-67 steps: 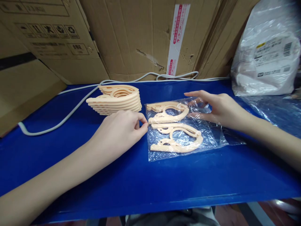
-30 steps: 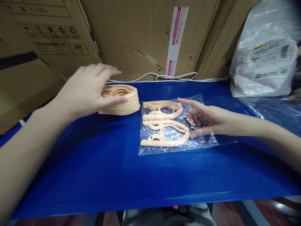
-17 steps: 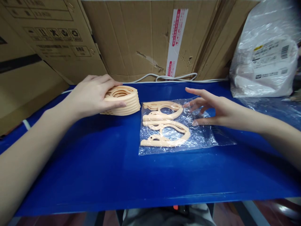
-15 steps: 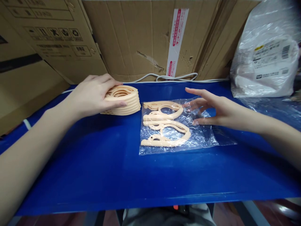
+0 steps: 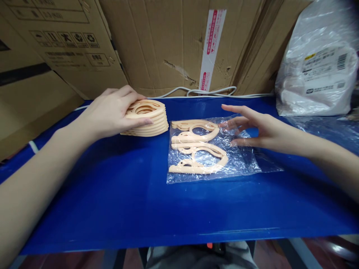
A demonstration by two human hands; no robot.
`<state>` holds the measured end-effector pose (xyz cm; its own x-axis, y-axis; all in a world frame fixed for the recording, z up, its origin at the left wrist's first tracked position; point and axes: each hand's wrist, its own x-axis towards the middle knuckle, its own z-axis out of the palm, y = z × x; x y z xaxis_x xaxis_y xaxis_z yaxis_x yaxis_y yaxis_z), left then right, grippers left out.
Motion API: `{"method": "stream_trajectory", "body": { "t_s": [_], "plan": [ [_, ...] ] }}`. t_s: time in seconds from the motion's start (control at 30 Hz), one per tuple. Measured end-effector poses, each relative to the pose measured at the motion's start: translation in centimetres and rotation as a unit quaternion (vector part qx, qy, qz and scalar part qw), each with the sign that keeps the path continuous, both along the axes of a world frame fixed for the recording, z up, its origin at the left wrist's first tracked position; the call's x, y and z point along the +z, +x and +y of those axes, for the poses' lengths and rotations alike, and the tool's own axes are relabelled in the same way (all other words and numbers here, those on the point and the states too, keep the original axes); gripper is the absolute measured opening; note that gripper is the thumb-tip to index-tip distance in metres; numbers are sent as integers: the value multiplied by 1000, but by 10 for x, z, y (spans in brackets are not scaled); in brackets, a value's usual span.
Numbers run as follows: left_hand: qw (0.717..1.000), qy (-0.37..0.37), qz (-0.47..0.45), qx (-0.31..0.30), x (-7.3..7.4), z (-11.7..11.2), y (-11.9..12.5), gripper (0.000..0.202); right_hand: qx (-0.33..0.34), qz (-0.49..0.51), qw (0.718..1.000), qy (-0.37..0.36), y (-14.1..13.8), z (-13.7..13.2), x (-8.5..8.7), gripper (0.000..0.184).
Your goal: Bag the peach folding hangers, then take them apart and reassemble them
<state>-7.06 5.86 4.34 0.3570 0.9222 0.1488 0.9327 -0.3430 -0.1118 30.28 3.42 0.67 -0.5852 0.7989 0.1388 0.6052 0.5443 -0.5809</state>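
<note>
My left hand (image 5: 112,112) is wrapped around the left end of a stack of beige folding hangers (image 5: 148,123), thumb along the near side and fingers over the far side, partly hidden. The stack rests on the blue table at centre left. To its right lies a clear plastic bag (image 5: 241,162) with folded beige hangers (image 5: 200,170) inside, arranged in two groups one nearer me than the other. Over the bag's right part is my right hand (image 5: 252,125), fingers spread and holding nothing. Its fingertips are at or just above the film; I cannot tell whether they touch.
Cardboard boxes (image 5: 168,41) stand along the back and a further carton (image 5: 64,56) at the left. A white cable (image 5: 207,91) runs along the table's back edge. At the back right sits a white plastic-wrapped package (image 5: 316,82), with clear film (image 5: 322,129) in front. The blue table (image 5: 168,216) ends near my lap.
</note>
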Motion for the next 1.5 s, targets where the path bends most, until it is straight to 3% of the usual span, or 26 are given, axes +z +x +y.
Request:
{"method": "stream_trajectory", "body": {
  "t_s": [0.1,0.23,0.3,0.37,0.47,0.63,0.8,0.9,1.2,1.5],
  "plan": [
    [999,28,-16,-6,4,-5,1,62,-11,-15,1000,23,3,-1,6,75],
    [992,85,-85,-40,7,-16,5,69,-125,-67,979,147,2,-7,19,61],
    [985,107,-108,-77,5,-25,13,77,-164,-44,967,187,-5,-14,24,55],
    [980,117,-106,-123,-2,-36,27,85,-160,41,974,158,-16,-25,25,50],
    [969,114,-88,-201,-16,-54,51,87,-112,156,981,38,-37,-43,25,44],
    [917,192,-124,-326,-32,-68,74,88,-52,153,983,-83,-56,-61,27,40],
    [906,210,-134,-341,-35,-68,77,86,-39,211,952,-218,-54,-53,22,41],
    [909,206,-125,-341,-38,-65,75,87,-45,247,931,-264,-54,-48,19,39],
    [931,147,-124,-310,-44,-50,60,89,-90,280,930,-219,-40,-39,20,36],
    [937,141,-109,-301,-45,-47,56,84,-98,262,939,-198,-38,-34,18,37]
  ]
}}
